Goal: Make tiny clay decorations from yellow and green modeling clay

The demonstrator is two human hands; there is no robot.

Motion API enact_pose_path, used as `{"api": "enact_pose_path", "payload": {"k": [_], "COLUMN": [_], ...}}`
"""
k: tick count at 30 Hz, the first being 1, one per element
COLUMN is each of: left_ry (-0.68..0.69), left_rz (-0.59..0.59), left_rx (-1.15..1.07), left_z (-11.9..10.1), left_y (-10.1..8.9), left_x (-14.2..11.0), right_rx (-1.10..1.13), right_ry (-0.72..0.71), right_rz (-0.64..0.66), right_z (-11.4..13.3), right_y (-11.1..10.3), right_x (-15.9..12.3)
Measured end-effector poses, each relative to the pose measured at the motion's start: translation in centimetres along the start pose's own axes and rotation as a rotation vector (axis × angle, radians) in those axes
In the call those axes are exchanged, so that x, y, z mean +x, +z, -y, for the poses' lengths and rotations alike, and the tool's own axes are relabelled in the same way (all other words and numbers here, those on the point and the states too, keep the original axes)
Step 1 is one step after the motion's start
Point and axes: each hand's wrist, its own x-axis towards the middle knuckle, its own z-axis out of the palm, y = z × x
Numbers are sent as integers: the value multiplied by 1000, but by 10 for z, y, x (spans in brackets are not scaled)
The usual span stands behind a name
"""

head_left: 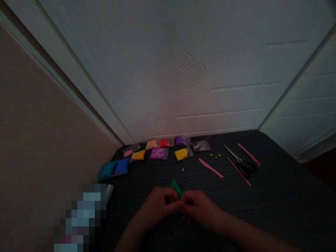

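Observation:
Both hands meet low in the middle of the head view, over the dark table. My left hand [164,202] is closed, thumb and fingers pinching one side of a small green bag [176,188]. From the right, my right hand [198,207] is closed too, its fingertips pressed on the bag's near edge against the left fingertips. Only the far part of the green bag shows; the rest is covered by my fingers. A little beyond it lies a tiny yellow piece [183,169].
Several small bags of coloured clay, among them a yellow bag [182,154] and a blue bag [122,166], lie along the back and left. Right of centre are a pink plastic knife [211,168], scissors [240,161] and two pink sticks. A white panel [168,87] stands behind the table.

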Motion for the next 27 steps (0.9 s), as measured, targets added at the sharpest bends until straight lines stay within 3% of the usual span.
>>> {"api": "enact_pose_path", "payload": {"k": [10, 17, 27], "left_ry": [41, 92, 202], "left_rz": [24, 31, 1], "left_rx": [103, 254, 146], "left_z": [1, 5, 6], "left_y": [0, 4, 7], "left_x": [-3, -4, -3], "right_rx": [-64, -468, -497], "right_ry": [-22, -240, -288], "right_rz": [23, -44, 5], "right_z": [-5, 10, 17], "right_y": [-2, -8, -8], "right_x": [1, -7, -11]}}
